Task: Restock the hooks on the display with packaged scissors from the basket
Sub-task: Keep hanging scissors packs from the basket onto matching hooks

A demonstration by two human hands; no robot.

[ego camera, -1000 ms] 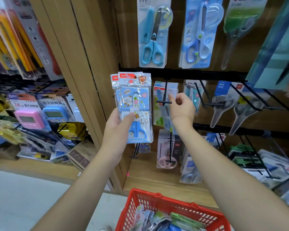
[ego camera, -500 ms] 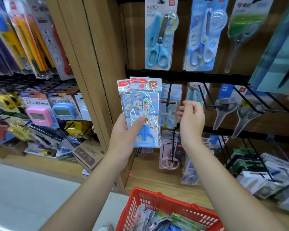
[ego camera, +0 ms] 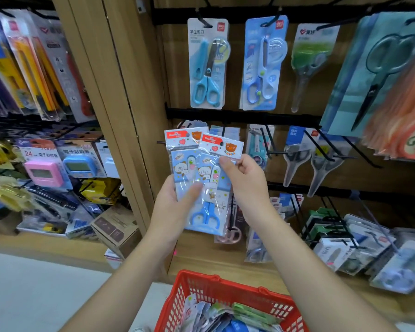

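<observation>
Blue child's scissors in clear plastic packs (ego camera: 181,164) with red header cards sit fanned in my left hand (ego camera: 175,212), thumb pressed across their fronts. My right hand (ego camera: 246,185), just beside it, pinches the front pack (ego camera: 222,146) below its header; I cannot tell whether more than two are stacked. Just right of that hand jut black wire hooks (ego camera: 273,153). Below both wrists sits the red plastic mesh basket (ego camera: 225,282), holding more packets.
</observation>
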